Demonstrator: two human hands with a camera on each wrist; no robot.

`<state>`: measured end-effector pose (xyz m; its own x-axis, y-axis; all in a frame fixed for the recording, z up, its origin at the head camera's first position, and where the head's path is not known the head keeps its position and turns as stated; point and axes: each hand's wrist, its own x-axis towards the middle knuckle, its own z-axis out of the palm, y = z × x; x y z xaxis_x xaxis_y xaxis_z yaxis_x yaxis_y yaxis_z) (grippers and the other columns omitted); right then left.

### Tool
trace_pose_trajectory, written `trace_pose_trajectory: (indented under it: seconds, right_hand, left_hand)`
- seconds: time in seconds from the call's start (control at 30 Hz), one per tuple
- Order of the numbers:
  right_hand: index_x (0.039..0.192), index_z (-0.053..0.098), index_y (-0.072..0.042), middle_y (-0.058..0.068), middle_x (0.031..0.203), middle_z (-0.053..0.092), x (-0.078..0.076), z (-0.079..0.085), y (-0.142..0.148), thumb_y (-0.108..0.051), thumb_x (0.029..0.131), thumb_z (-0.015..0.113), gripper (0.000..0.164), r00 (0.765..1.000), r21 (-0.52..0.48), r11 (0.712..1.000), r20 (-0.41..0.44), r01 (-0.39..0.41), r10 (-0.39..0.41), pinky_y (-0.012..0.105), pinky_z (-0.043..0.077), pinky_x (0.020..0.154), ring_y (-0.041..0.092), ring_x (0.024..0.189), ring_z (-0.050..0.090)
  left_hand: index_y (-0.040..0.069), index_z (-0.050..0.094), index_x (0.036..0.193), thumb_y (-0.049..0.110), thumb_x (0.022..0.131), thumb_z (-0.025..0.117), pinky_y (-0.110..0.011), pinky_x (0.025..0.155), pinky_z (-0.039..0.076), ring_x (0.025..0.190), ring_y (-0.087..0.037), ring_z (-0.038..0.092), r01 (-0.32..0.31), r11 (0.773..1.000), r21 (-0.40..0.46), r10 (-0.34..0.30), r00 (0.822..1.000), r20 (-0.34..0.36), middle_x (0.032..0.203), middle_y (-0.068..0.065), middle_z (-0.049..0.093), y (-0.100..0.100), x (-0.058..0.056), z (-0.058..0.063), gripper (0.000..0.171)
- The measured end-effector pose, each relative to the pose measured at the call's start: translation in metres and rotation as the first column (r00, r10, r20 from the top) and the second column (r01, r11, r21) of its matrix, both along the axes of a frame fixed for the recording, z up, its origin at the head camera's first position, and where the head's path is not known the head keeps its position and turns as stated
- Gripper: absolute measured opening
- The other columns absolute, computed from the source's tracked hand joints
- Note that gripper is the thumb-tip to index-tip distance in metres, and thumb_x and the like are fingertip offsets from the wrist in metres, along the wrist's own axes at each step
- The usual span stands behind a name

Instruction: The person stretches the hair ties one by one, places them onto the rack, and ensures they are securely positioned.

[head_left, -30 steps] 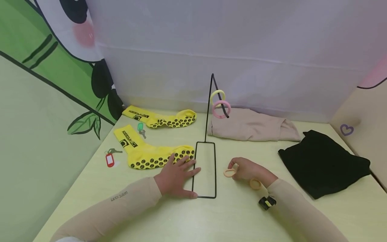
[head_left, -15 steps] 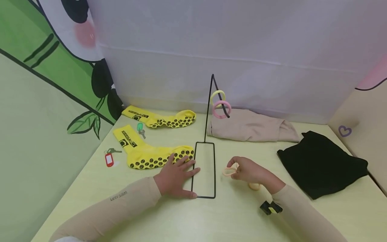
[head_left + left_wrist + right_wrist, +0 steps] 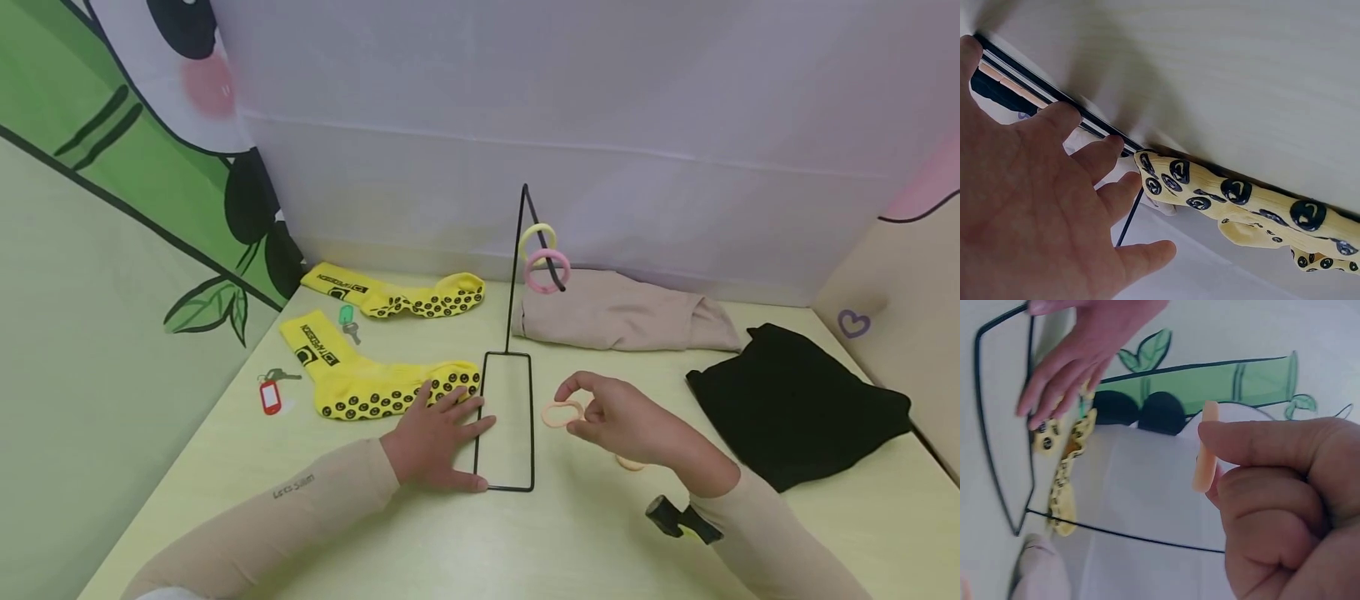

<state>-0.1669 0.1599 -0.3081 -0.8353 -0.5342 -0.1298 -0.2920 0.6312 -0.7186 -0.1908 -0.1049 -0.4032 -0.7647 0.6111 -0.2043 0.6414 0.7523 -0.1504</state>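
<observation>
Between thumb and forefinger my right hand [image 3: 626, 417] pinches an orange ring [image 3: 551, 416], held above the table to the right of the black wire stand [image 3: 532, 425]. The right wrist view has this ring [image 3: 1206, 450] edge-on. My left hand [image 3: 435, 437] lies with fingers spread over the left side of the stand's rectangular base, thumb at its front corner. On the stand's upper arm hang a yellow ring [image 3: 527, 237] and a pink ring [image 3: 566, 273]. Another orange ring [image 3: 628, 463] lies on the table, partly hidden under my right wrist.
Two yellow socks [image 3: 360, 387] with black dots lie left of the stand, one behind the other. Near them are a key with a green tag [image 3: 346, 315] and one with a red tag [image 3: 271, 397]. Folded beige cloth [image 3: 622, 312] and black cloth [image 3: 795, 404] lie to the right.
My right hand has lifted the orange ring up off the table and slightly to the left. The left hand stays in place on the stand's base.
</observation>
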Motion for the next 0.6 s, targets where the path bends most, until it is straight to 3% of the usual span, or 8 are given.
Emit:
trace_pose_trajectory:
  seconds: [0.17,0.3,0.5,0.6]
  right_hand:
    - [0.113,0.05,-0.008,-0.007,0.049,0.03,0.017,0.026,-0.003,-0.01,0.088,0.061,0.028,0.999,-0.043,0.999,-0.04,-0.012,0.01,0.021,0.034,0.046,0.004,0.041,0.029]
    - [0.112,0.051,-0.01,-0.01,0.05,0.025,0.028,0.049,-0.005,-0.01,0.089,0.06,0.025,0.986,-0.08,0.996,-0.162,-0.039,0.025,0.02,0.033,0.048,0.0,0.043,0.024]
    - [0.109,0.052,-0.013,-0.009,0.05,0.021,0.037,0.08,-0.007,-0.009,0.088,0.062,0.024,0.937,-0.126,0.99,-0.348,-0.067,0.019,0.02,0.031,0.046,-0.001,0.045,0.019]
    - [0.11,0.052,-0.012,-0.006,0.049,0.02,0.038,0.089,-0.007,-0.004,0.085,0.064,0.029,0.891,-0.173,0.979,-0.454,-0.106,0.016,0.021,0.03,0.044,0.0,0.044,0.019]
  left_hand:
    - [0.035,0.027,0.145,0.085,0.072,0.031,-0.064,0.108,0.013,0.142,-0.028,0.02,0.0,1.0,0.003,0.0,1.0,0.005,0.153,0.001,0.025,0.0,0.0,0.001,0.089]
    - [0.035,0.027,0.145,0.085,0.073,0.032,-0.064,0.108,0.014,0.142,-0.028,0.02,0.001,1.0,0.004,-0.001,1.0,0.009,0.153,0.0,0.025,0.0,0.001,0.002,0.088]
    - [0.035,0.028,0.145,0.085,0.073,0.031,-0.064,0.107,0.014,0.142,-0.028,0.021,0.003,1.0,0.001,-0.003,1.0,0.004,0.153,0.0,0.026,0.0,0.0,0.002,0.088]
    - [0.035,0.028,0.145,0.085,0.073,0.031,-0.064,0.107,0.014,0.142,-0.028,0.021,0.004,1.0,0.003,-0.004,1.0,0.005,0.153,0.0,0.026,0.0,0.0,0.002,0.088]
